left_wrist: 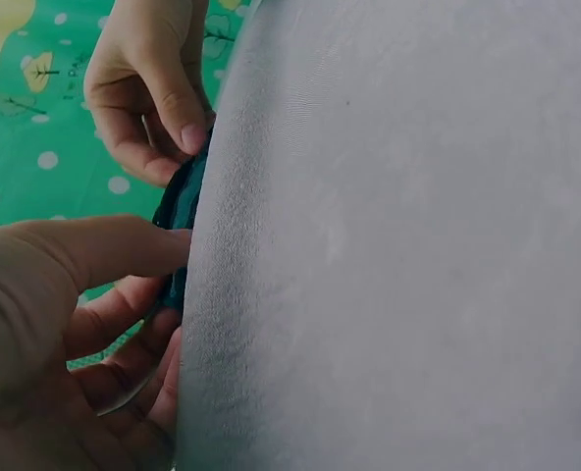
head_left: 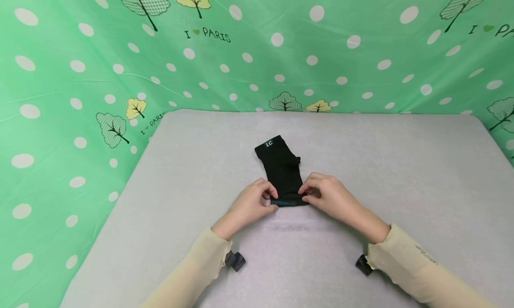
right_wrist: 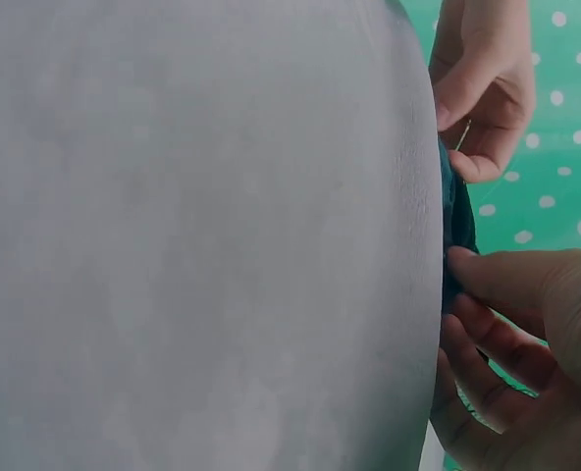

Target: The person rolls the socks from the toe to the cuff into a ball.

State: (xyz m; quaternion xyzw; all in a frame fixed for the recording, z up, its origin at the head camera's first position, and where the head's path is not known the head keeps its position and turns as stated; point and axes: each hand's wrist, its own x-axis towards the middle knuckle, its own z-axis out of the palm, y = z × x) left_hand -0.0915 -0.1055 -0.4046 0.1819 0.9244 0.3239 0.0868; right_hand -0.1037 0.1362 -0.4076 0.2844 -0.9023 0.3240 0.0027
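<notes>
A black cloth garment (head_left: 282, 168), shaped like a sock or a fingerless glove, lies flat on the table. Its far cuff bears the light letters "LC", and a small stub juts from its right side. The near end looks folded or rolled, with a dark teal sheen. My left hand (head_left: 252, 201) pinches the left corner of that end between thumb and fingers. At the right corner, my right hand (head_left: 330, 194) pinches the cloth the same way. Both wrist views show the near edge of the garment (left_wrist: 184, 186) between the two hands, mostly hidden by the fingers.
A grey table (head_left: 192, 156) stretches around the garment. Behind it and to the left hangs a green curtain (head_left: 257, 44) with white dots and trees. Dark wrist devices (head_left: 236, 260) show under both pale sleeves.
</notes>
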